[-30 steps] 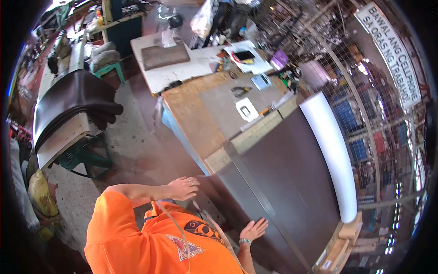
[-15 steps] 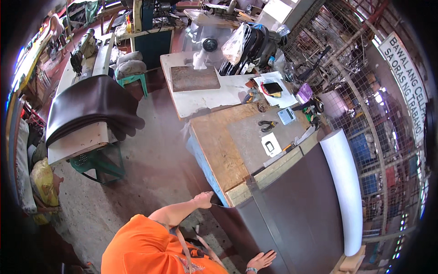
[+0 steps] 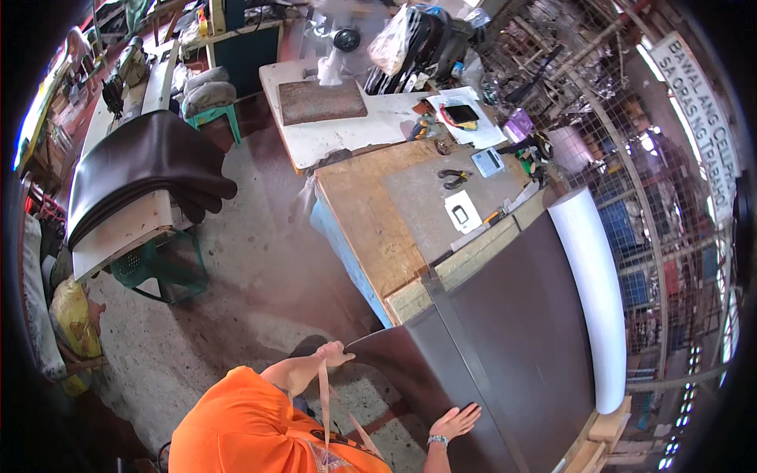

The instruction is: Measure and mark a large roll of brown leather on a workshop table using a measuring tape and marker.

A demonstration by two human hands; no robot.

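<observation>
Our left hand (image 3: 335,355) pinches the near corner of the dark brown sheet (image 3: 505,339), which drapes off the wooden desk (image 3: 371,213) toward us, while our right hand (image 3: 456,422) lies open and flat on it nearer our body. It looks limp, smooth and probably heavy, so we grip along the hem. Open concrete floor (image 3: 260,276) lies left of the desk.

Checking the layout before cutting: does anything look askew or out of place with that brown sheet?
The dark brown sheet hangs off the workbench corner; its loose edge curls where the left hand grips it. The right hand lies flat on it. Nothing looks spilled or torn.
</observation>
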